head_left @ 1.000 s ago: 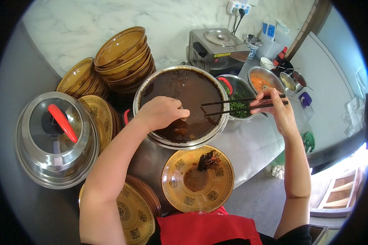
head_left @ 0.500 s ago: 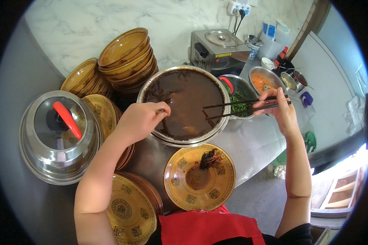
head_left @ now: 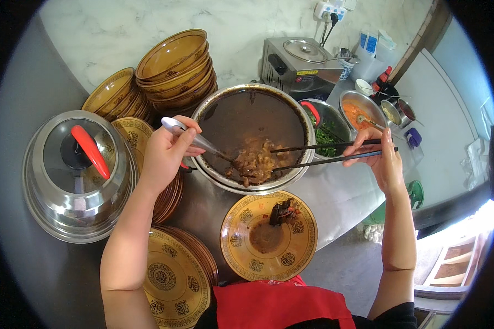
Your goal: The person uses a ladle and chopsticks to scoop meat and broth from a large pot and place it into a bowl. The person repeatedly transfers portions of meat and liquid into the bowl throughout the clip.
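Nearest to the person, a yellow plate (head_left: 269, 237) is sitting on the steel counter (head_left: 203, 205), and it is carrying a little brown sauce and 1 dark piece of food. To its left, a stack of the same plates (head_left: 173, 277) is lying partly under the left forearm.

A bit farther, the left hand (head_left: 164, 153) is closing around the steel handle of a ladle (head_left: 195, 140), and its bowl is sitting low in the pot (head_left: 252, 137), under a heap of meat (head_left: 255, 164). The right hand (head_left: 381, 159) is pinching 2 long dark chopsticks (head_left: 324, 153), with the fingers closed on the far ends and the tips resting at the meat.

The meat is looking wet, soft and slippery, so it will probably slide off thin sticks; taking it from below with the ladle and steadying it from the side seems safer. The broth is looking heavy and hot, a judgement only.

Farther left, a steel lid (head_left: 77, 175) with a red handle is lying on the counter, and bowls (head_left: 173, 68) are standing stacked behind the pot. Beyond the pot, a pan of greens (head_left: 329, 129) is half covered by the chopsticks, and the small containers at the right rim are too bent and small to tell. The ladle bowl itself is hidden by the meat.
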Demonstrator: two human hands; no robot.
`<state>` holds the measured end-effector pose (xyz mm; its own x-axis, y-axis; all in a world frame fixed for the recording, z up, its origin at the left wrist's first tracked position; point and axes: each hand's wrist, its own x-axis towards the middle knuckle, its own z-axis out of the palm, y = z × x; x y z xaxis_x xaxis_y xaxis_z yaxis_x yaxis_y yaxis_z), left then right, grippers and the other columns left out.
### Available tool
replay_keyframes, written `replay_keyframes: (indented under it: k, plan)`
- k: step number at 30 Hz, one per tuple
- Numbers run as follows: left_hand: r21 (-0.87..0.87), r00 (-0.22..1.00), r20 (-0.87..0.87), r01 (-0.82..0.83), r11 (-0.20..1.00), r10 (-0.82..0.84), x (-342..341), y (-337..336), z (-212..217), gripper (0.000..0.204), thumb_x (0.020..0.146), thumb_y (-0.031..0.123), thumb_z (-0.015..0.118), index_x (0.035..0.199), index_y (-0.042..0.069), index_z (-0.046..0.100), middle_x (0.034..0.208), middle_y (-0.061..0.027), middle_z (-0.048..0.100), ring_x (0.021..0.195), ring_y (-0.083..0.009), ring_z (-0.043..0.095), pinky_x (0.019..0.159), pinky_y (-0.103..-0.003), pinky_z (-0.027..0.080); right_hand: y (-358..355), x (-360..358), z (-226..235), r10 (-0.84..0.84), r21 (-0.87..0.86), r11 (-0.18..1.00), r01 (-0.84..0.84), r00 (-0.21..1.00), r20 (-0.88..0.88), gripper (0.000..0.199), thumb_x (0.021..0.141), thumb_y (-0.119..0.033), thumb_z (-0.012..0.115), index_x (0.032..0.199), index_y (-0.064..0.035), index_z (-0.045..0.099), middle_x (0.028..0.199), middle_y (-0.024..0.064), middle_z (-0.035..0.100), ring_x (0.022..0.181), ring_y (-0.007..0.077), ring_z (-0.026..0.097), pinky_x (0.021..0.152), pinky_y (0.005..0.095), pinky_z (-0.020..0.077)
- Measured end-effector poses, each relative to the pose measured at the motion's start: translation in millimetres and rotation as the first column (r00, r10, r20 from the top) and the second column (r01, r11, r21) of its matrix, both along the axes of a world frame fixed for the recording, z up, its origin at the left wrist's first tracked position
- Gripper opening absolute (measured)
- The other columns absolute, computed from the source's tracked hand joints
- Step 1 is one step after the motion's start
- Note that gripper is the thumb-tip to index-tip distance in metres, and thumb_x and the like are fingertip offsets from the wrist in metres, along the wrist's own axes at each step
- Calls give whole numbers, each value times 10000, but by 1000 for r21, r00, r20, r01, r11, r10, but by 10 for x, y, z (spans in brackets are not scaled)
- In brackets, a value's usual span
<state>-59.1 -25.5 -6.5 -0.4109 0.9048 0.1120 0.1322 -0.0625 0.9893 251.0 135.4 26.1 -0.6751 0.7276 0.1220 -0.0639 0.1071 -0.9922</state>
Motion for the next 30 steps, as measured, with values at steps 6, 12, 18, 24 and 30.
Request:
replay_keyframes:
  k: [6, 12, 18, 24, 30]
  plan:
    - [55, 992, 102, -78, 995, 72, 36, 36, 0, 144, 843, 135, 452, 884, 4, 494, 800, -40, 513, 650, -108, 564, 613, -225, 498, -128, -48, -5, 7, 34, 999, -6, 1000, -18, 548, 870, -448, 180, 801, 10, 472, 734, 159, 546, 654, 257, 571, 650, 343, 471]
    - [70, 987, 113, -119, 990, 110, 88, 68, 36, 146, 840, 136, 455, 890, 6, 500, 809, -43, 515, 644, -106, 565, 606, -223, 498, -268, -44, -13, 42, 120, 992, -34, 997, -63, 582, 853, -485, 204, 812, 33, 467, 762, 165, 541, 691, 251, 577, 682, 341, 459]
    - [49, 984, 65, -171, 984, 168, 118, 95, 62, 144, 839, 138, 454, 880, 11, 507, 780, -32, 522, 634, -101, 568, 589, -213, 491, -472, -183, 15, 142, 279, 947, -161, 986, 86, 510, 831, -440, 385, 722, 42, 512, 740, 119, 533, 713, 199, 570, 689, 301, 436]
    - [112, 990, 14, -139, 984, 139, 104, 81, 74, 142, 840, 142, 454, 874, 14, 505, 751, -27, 524, 623, -96, 564, 571, -208, 484, -373, -108, 22, 70, 251, 963, -94, 992, 105, 504, 834, -427, 391, 735, 55, 502, 753, 118, 518, 727, 216, 566, 695, 318, 447]
    - [137, 988, -10, -154, 978, 157, 117, 52, 116, 137, 837, 137, 458, 866, 9, 500, 736, -33, 523, 605, -94, 560, 560, -208, 484, -302, -56, 36, 12, 290, 957, -32, 997, 70, 486, 863, -379, 342, 751, 63, 512, 775, 128, 516, 750, 217, 553, 692, 326, 465]
